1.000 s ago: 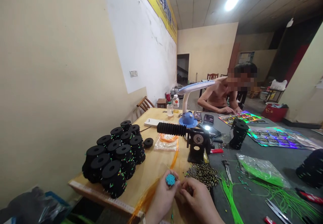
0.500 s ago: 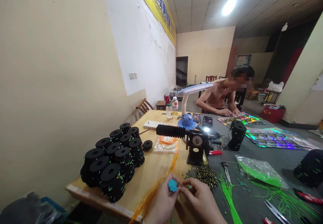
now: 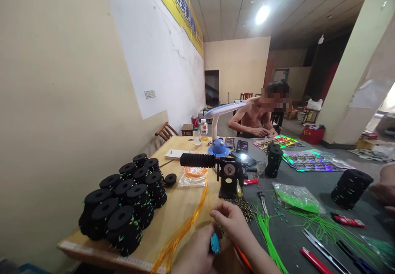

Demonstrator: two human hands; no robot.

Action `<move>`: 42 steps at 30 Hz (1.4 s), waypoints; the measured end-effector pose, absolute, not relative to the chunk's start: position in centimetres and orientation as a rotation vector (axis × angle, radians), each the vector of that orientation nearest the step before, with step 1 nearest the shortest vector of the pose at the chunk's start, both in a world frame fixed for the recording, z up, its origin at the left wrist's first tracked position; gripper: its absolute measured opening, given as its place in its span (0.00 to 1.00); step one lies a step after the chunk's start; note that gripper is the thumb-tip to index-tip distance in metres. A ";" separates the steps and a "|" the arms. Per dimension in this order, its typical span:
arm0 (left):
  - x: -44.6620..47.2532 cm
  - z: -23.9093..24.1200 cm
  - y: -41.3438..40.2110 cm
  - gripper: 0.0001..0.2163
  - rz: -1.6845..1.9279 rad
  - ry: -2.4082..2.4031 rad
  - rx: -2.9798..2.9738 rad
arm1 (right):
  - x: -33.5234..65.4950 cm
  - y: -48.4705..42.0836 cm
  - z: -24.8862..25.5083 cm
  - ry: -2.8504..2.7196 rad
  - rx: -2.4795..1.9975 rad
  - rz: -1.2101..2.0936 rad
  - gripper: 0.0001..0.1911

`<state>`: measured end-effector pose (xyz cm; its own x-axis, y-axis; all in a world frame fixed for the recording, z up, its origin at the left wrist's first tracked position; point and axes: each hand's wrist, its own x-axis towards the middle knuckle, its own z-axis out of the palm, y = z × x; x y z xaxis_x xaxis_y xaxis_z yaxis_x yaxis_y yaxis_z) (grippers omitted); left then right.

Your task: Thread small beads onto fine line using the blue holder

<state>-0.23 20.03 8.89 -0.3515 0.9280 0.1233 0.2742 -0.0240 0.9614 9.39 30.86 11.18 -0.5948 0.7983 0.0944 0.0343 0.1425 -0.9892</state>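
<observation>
My left hand (image 3: 200, 245) is closed around a bundle with bright turquoise ends (image 3: 215, 243), low at the table's front edge. Its far end is hidden in the grip. Just above and to the right, my right hand (image 3: 230, 220) has thumb and fingertips pinched together; whatever they hold is too fine to make out. Long orange strands (image 3: 188, 228) run over the wood left of my hands. Behind my right hand lies a heap of small dark and gold beads (image 3: 242, 208). A black device with a round dial (image 3: 229, 175) carries a ribbed black roller (image 3: 197, 160).
Black foam spools (image 3: 121, 224) with coloured bits stand grouped at left. Green strands (image 3: 267, 241), scissors (image 3: 321, 243) and a red lighter (image 3: 314, 261) lie at right. A blue lamp (image 3: 218, 147) stands behind the device. Another person (image 3: 251, 119) sits across the table.
My right hand has moved up and away from the turquoise bundle. My left hand has lowered and tilted the bundle. The view has swung right, bringing the red lighter fully into sight.
</observation>
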 end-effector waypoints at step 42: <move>5.5 9.6 18.5 0.05 1.629 1.639 1.189 | 16.3 23.1 6.5 -1.012 -0.702 1.782 0.38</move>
